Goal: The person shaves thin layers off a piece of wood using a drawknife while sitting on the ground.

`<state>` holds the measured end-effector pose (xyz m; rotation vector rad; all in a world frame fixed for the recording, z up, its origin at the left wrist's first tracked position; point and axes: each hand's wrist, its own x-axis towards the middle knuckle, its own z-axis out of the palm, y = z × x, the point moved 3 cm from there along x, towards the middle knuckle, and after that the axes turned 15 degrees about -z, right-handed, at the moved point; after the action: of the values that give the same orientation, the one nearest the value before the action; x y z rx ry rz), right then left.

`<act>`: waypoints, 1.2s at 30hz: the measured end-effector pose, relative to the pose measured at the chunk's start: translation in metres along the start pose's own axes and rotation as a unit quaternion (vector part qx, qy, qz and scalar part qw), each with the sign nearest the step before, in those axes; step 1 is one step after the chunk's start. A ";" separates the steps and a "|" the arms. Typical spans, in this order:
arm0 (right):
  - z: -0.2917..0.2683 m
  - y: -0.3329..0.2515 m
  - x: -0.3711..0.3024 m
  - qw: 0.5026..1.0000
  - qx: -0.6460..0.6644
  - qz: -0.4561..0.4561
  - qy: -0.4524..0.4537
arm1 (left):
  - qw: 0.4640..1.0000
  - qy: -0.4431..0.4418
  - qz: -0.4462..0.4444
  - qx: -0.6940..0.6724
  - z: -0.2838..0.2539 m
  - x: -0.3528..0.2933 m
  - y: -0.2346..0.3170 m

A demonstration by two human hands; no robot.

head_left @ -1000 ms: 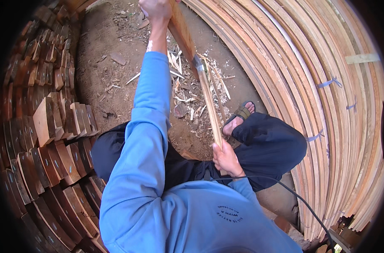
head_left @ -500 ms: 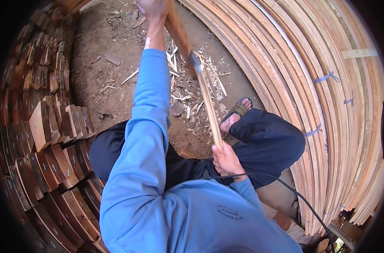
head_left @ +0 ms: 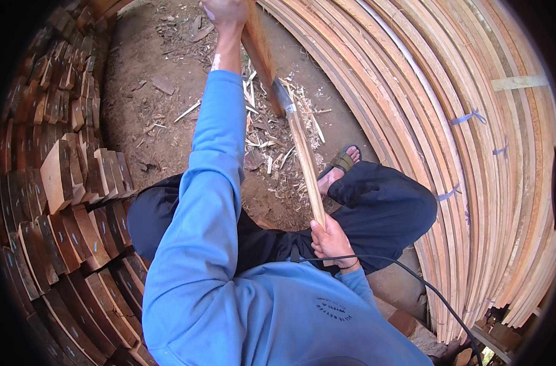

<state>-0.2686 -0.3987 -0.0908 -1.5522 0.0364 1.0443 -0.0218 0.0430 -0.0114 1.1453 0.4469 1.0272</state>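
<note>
So, taking the brown board (head_left: 261,58) as the landmark here. Slants through the top middle of the view, long axis running from the far end down and slightly right, back toward the lap. Held near that far end by the left hand (head_left: 226,11), looks closed on the left edge, though partly cropped by the top of the view, so can't vouch for every finger. Got the pale wooden shaft (head_left: 306,168) gripped tight in the right hand (head_left: 332,238), below the board and off to its right, apart from it, with a short stub poking out past the fist.

Worth noticing the line-up: almost end to end, just a small angle between board and shaft, meeting at a grey metal piece (head_left: 283,97) right by the board's near end. Nearer to the left hand than the right, at least in this view. Can't tell about any bite into the wood.

Also lying around the board's near end: pale wood chips (head_left: 269,146) on the dirt floor (head_left: 137,122). Stacked to the board's right, long pale slats (head_left: 406,79); well off to its left, dark blocks (head_left: 67,241).
</note>
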 end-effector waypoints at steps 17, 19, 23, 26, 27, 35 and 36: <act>0.014 -0.008 0.029 0.999 0.044 -0.018 -0.018 | 0.999 -0.024 -0.004 -0.026 0.008 -0.010 0.011; 0.009 -0.003 0.011 0.999 0.048 0.008 -0.024 | 1.000 -0.011 0.001 -0.018 0.002 -0.012 0.015; 0.019 0.000 0.060 1.000 0.000 -0.009 -0.011 | 0.999 -0.011 -0.001 0.044 0.008 -0.015 0.009; 0.015 0.000 0.044 0.998 0.044 -0.033 -0.029 | 1.000 -0.015 0.002 -0.002 0.004 -0.004 0.010; 0.010 -0.007 0.028 0.998 0.057 0.003 -0.030 | 0.999 -0.013 0.003 -0.035 -0.002 0.003 0.004; 0.015 0.004 0.056 0.999 0.042 -0.021 -0.026 | 1.000 -0.014 0.004 0.001 0.004 -0.004 0.005; 0.012 0.001 0.036 0.999 0.040 -0.010 -0.027 | 1.000 -0.004 0.003 -0.008 -0.003 0.000 0.004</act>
<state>-0.2546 -0.3709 -0.1125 -1.4476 0.0244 1.0561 -0.0259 0.0445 -0.0090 1.1372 0.4288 1.0281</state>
